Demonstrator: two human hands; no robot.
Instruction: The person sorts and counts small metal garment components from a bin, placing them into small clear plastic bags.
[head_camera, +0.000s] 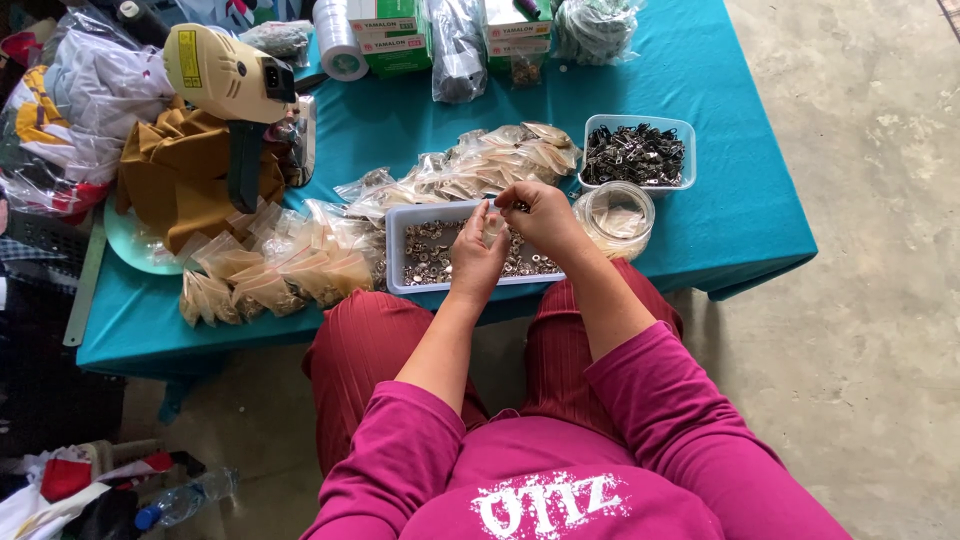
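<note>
Pinching small silvery metal rings, both hands hover over their white tray.

I see a yellow power tool at ten o'clock on mustard cloth. Tape roll at twelve. Tub of dark clips at one. Water bottle at seven, on the floor.

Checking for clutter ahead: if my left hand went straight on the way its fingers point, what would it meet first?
Probably the pile of small clear packets just beyond the white tray; the left hand points up-table, though depth is unclear.
</note>
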